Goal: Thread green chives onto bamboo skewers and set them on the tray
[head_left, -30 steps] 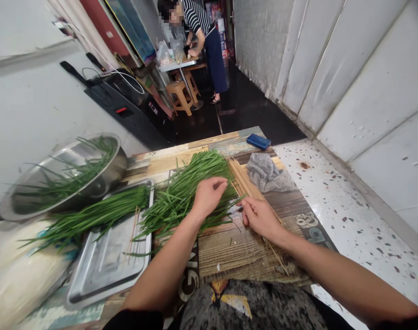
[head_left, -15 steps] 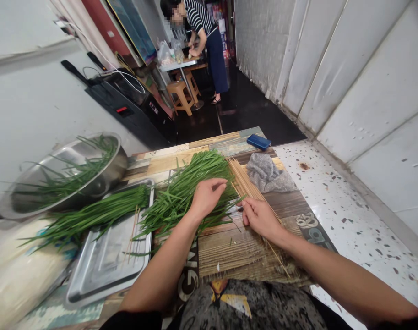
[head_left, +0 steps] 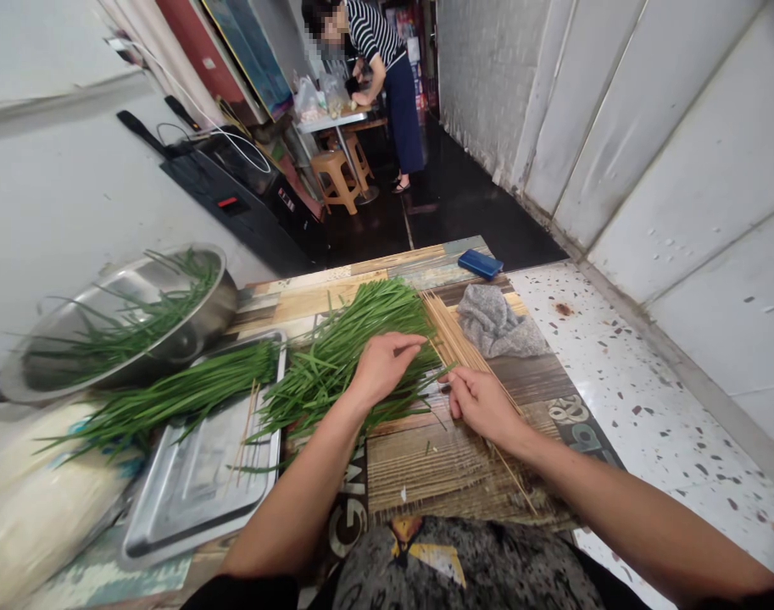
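Note:
A loose heap of garlic chives (head_left: 342, 347) lies on the wood-patterned table, beside a spread bundle of thin bamboo skewers (head_left: 453, 330). My left hand (head_left: 387, 364) is over the right side of the heap, thumb and forefinger pinched together; what lies between their tips is too small to make out. Close by, my right hand (head_left: 479, 402) is closed in a pinch on a chive, whose green end shows at the fingertips. The right hand rests over the near part of the skewers and hides some of them.
Left stands a metal tray (head_left: 199, 483) with more chives and skewers across it, near a steel bowl (head_left: 205, 326) of chives and a pale filled bag (head_left: 49, 508). A grey cloth (head_left: 498, 322) and blue box (head_left: 481, 263) lie right. A person (head_left: 387, 76) bends over a far table.
My left hand has shifted slightly to the right, toward the skewers. My right hand stays nearly in place. The far person's hands have moved a little.

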Motion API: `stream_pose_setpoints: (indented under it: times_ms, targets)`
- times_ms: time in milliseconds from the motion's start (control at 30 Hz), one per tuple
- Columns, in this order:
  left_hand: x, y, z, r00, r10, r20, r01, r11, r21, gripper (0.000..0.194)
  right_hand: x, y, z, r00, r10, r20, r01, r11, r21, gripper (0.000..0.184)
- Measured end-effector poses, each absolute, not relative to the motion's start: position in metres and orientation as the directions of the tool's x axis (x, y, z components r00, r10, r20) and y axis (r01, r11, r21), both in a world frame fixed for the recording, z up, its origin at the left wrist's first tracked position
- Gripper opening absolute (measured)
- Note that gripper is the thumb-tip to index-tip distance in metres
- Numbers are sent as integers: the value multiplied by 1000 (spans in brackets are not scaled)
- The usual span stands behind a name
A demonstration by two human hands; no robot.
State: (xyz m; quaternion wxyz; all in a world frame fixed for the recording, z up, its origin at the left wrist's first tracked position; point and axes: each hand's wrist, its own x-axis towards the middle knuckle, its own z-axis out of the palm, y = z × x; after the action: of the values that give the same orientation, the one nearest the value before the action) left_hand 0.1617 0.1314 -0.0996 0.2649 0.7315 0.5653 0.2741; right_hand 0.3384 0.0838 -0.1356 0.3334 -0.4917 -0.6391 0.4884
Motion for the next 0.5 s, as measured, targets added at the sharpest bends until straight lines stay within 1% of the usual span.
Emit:
stream_pose_setpoints:
  times_ms: [67,133,167,200,267,333,367,433,500]
  targets:
    - [162,125,-95,326,942,80,678,-292,675,23,339,84,-136,-298,953,-50,306,46,-951,27]
    - [161,119,-90,468,883,20,646,-357,674,23,339,84,-136,-301,952,-48,312,50,-949,26]
    - [160,117,-87,514,858,-2,637,-380,671,23,339,84,-135,-301,952,-48,313,51,-948,26]
    - [158,116,-85,520,854,-3,645,-391,656,23,339,84,-135,-301,953,-47,313,52,-948,26]
    - [154,120,-82,414,907,70,726,-376,576,24,338,84,-134,-293,955,-50,308,45,-950,26]
    - [150,129,-82,264,946,186,836,-321,445,23,338,84,-134,-286,957,-50,308,43,-950,27]
    - [149,136,-84,226,948,223,879,-298,374,22,338,84,-134,-284,958,-47,312,46,-949,27]
    - [150,148,-88,232,945,232,924,-288,250,20,337,84,-135,-286,957,-40,318,55,-946,27]
    - [154,157,-92,241,946,216,947,-278,161,18,337,84,-137,-291,956,-36,315,60,-947,27]
